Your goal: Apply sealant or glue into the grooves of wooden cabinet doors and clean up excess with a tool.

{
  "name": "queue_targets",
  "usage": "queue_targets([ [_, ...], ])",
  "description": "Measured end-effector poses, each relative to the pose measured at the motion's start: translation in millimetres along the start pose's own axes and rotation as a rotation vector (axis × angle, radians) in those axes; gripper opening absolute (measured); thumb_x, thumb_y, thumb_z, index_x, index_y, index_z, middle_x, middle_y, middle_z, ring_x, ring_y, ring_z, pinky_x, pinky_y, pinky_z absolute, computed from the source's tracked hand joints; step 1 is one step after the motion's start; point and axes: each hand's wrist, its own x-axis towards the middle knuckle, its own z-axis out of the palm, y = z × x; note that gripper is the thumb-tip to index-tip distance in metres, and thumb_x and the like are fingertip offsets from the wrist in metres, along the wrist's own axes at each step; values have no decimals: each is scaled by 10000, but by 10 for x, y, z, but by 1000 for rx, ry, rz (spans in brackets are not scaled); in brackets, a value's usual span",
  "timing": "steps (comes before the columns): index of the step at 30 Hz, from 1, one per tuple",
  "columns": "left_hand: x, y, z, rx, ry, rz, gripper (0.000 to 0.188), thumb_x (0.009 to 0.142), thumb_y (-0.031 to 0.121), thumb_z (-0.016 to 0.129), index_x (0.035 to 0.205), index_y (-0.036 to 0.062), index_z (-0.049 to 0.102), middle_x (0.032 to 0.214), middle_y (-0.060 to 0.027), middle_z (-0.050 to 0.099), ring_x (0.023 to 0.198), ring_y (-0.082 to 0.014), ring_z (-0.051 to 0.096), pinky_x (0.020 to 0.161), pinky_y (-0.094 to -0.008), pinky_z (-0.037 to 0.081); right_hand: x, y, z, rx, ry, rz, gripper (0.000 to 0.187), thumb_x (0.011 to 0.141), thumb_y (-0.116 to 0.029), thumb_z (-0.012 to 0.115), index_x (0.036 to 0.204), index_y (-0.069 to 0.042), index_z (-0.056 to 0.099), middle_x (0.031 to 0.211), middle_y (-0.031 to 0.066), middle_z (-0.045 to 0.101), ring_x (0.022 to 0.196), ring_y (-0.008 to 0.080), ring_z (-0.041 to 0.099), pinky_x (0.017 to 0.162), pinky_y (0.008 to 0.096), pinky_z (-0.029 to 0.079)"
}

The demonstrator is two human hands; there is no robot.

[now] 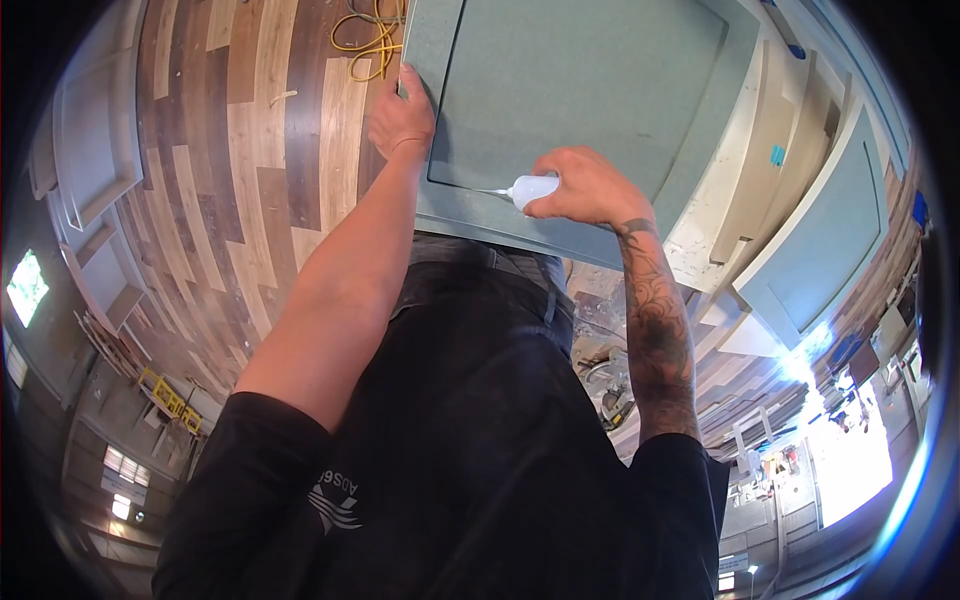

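Observation:
A large grey-green panel door (pixel 580 90) with a recessed middle lies flat in front of me. My left hand (pixel 403 115) is at its left edge, thumb on top and the other fingers closed over the side, partly hidden. In my right hand (pixel 590 187) is a small white squeeze bottle (pixel 533 191), tipped on its side. The bottle's thin needle tip points left, at the inner seam along the near rail, close to the near left corner of the recess. Whether the tip touches the seam, I cannot tell.
A yellow cord (pixel 372 45) lies on the wood-plank floor (pixel 255 120) beyond my left hand. To the right, another grey-green panel (pixel 820 235) leans beside pale boards (pixel 765 150). White frames (pixel 95 130) stand at the far left. A power saw (pixel 608 385) sits by my right side.

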Motion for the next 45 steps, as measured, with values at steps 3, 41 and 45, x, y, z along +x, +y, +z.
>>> queue_targets([
  [3, -12, 16, -5, -9, 3, 1, 671, 985, 687, 379, 1269, 182, 717, 1179, -187, 723, 1119, -420, 657, 945, -515, 499, -23, 12, -20, -9, -1, -6, 474, 697, -359, 803, 1054, -49, 769, 1019, 208, 731, 1009, 384, 678, 876, 443, 532],
  [41, 23, -6, 0, -8, 18, 5, 695, 999, 675, 359, 1233, 137, 731, 1191, -202, 719, 1152, -423, 642, 977, -516, 481, -193, 219, -43, -37, 12, 21, 499, 694, -383, 795, 1064, -49, 771, 1042, 200, 728, 1046, 382, 666, 909, 436, 523],
  [45, 10, 5, -4, -8, 26, 8, 691, 999, 674, 361, 1230, 139, 732, 1189, -199, 720, 1146, -421, 644, 975, -513, 483, -225, 233, -69, -15, -7, 54, 490, 692, -376, 797, 1055, -47, 773, 1037, 201, 730, 1037, 382, 670, 903, 435, 525],
])
